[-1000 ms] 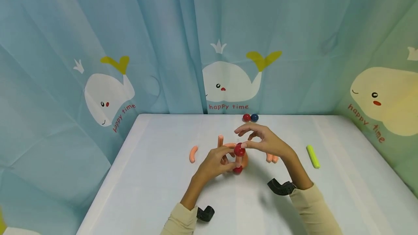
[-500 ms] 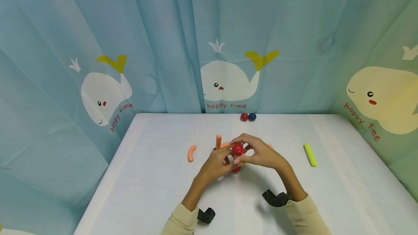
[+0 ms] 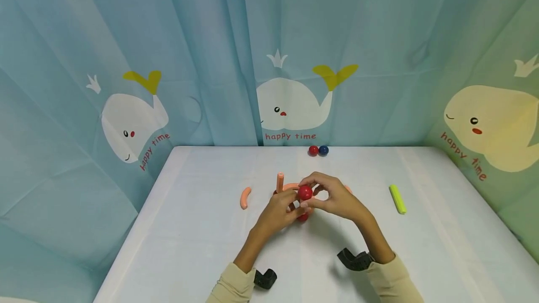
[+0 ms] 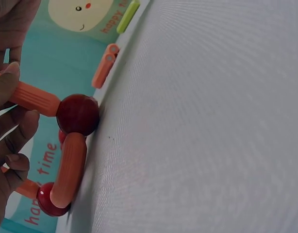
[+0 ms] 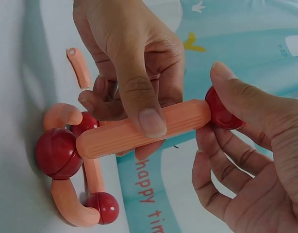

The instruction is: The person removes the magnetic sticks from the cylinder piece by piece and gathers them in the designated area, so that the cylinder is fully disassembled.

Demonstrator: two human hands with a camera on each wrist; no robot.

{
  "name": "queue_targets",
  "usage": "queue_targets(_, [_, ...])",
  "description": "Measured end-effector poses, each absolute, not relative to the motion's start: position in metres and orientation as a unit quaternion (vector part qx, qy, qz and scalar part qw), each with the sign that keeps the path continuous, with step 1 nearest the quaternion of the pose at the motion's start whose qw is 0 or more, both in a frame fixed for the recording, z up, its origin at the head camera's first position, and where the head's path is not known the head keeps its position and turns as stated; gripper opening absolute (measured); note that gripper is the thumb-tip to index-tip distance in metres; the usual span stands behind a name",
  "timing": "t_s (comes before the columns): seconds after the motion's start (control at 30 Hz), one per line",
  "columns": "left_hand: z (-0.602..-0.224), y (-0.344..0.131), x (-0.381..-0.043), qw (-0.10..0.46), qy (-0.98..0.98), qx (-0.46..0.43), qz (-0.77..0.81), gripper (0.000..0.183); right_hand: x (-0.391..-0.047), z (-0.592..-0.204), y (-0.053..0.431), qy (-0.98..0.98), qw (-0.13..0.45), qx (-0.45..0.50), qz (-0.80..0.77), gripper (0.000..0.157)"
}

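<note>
Well, rod (image 5: 180, 119) pinched in left hand (image 3: 278, 208), ball (image 3: 305, 192) in right hand (image 3: 338, 198), "happy time" (image 3: 278, 136) behind

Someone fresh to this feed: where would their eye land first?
Probably on the glossy red ball near the middle of the head view, pinched by the right hand at the end of an orange rod that the left hand grips. Next, the white whales on the blue curtain behind, and the lime-green stick lying apart at the right of the white table.
</note>
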State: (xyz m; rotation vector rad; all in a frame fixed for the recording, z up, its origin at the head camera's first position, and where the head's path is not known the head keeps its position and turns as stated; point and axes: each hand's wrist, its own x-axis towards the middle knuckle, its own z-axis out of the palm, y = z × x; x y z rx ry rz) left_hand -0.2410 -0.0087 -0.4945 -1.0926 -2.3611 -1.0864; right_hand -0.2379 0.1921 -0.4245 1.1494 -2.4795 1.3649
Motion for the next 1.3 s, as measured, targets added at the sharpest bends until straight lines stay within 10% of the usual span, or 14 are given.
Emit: queue_targets(1.3, [-0.4957, -0.0073, -0.2374, 0.172, -0.825, -0.369, -0.392, 0.017, -0.2379, -0.4232, 0.1935, -0.821, 0.066, 0.314, 0.472, 0.028])
